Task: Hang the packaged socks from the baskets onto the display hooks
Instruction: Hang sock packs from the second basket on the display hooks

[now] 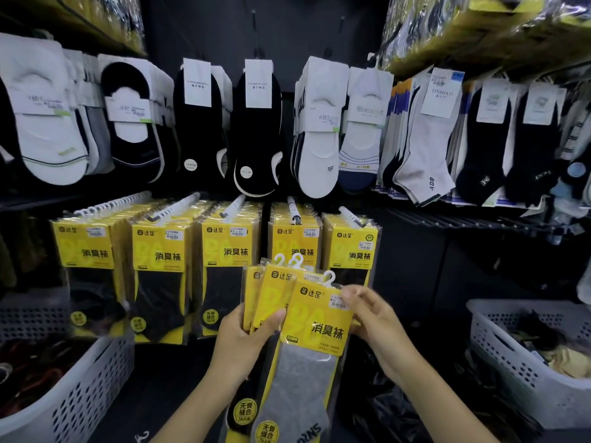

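My left hand (246, 337) grips a fanned stack of yellow sock packs (271, 298) with white plastic hangers on top. My right hand (374, 318) pinches the right edge of the front pack (316, 334), which holds grey socks. Both hands are low in the middle, in front of a row of display hooks (294, 209) loaded with the same yellow packs (163, 260). The hook at the right of that row (351, 217) carries a shorter stack of packs than the others.
Loose socks on cards hang on an upper row (256, 123). A white perforated basket (80, 388) sits at the lower left, another basket (524, 356) with socks at the right. Black plastic wrap (393, 407) lies below my right arm. Bagged stock sits on the top shelves.
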`<action>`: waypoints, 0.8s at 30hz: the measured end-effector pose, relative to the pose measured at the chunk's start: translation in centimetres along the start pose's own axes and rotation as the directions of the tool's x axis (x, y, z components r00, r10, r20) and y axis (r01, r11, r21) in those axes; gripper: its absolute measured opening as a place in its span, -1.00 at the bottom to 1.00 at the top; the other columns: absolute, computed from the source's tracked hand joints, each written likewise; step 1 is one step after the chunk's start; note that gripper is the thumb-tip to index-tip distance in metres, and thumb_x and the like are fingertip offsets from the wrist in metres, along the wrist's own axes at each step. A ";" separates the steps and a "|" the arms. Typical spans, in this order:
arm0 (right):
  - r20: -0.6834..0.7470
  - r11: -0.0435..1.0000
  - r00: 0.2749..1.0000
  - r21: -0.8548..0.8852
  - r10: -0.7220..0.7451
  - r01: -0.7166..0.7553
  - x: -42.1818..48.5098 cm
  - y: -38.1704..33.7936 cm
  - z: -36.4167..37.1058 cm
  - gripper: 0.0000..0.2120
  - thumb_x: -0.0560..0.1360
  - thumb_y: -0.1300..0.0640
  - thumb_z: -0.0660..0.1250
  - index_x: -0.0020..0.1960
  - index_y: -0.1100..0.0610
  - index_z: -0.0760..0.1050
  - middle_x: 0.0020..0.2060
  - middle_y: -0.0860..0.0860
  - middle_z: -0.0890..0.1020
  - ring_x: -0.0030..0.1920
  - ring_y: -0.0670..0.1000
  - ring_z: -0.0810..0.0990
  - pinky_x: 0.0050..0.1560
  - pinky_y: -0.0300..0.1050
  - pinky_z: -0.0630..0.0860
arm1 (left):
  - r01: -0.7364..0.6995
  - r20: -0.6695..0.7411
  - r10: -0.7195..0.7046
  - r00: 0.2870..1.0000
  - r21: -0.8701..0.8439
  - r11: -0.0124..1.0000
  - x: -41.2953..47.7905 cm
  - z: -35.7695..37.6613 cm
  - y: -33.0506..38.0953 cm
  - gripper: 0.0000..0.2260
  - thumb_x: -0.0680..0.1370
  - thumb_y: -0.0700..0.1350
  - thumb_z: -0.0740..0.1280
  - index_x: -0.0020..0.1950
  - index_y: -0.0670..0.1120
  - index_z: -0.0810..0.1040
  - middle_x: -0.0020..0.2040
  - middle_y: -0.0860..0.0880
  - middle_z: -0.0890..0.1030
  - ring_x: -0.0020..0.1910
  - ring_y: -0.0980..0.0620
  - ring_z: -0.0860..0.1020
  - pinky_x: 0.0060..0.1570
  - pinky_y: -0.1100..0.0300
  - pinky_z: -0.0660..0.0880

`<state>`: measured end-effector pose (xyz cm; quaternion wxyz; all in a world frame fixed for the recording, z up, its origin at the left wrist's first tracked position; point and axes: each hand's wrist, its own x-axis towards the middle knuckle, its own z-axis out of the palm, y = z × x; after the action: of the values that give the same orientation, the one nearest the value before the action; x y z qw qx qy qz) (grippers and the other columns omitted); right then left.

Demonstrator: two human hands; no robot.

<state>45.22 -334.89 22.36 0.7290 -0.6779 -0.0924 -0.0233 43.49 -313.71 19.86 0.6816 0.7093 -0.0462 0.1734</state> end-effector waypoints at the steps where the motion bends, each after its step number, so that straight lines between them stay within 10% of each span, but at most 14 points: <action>1: 0.012 0.999 1.000 0.037 0.026 -0.026 0.0 0.5 0.0 -0.63 0.41 -0.06 0.36 0.09 0.16 0.55 -0.03 0.03 0.71 -0.01 0.00 0.69 -0.07 -0.17 0.61 | 0.007 -0.010 -0.007 1.000 -0.007 1.000 0.3 0.2 0.0 -0.70 0.30 0.10 0.45 -0.02 0.03 0.59 -0.16 0.24 0.67 -0.19 0.29 0.63 -0.34 0.51 0.47; 14: -0.464 0.992 0.884 0.079 -0.049 0.097 7.3 -1.1 -6.4 -0.90 0.55 0.11 0.32 -0.03 0.13 0.58 -0.18 0.03 0.71 -0.17 -0.02 0.68 -0.19 -0.16 0.57 | -0.072 -0.025 0.075 0.997 0.110 0.991 6.4 0.8 1.4 -0.83 0.38 0.10 0.42 -0.09 0.09 0.59 -0.27 0.22 0.66 -0.24 0.32 0.60 -0.33 0.48 0.44; 24: -0.330 0.987 0.931 -0.095 -0.153 0.129 12.8 -0.8 -6.7 -0.91 0.52 0.12 0.36 -0.02 0.13 0.56 -0.31 -0.06 0.71 -0.30 -0.14 0.68 -0.38 -0.36 0.53 | -0.049 -0.053 0.055 0.997 0.103 0.993 7.3 0.0 1.0 -0.90 0.43 0.05 0.43 -0.10 0.15 0.56 -0.22 0.14 0.67 -0.20 0.24 0.61 -0.29 0.43 0.42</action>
<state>58.30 -340.41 24.88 0.7058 -0.6812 -0.0141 -0.1942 50.03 -312.53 23.09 0.6409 0.7366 -0.0366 0.2131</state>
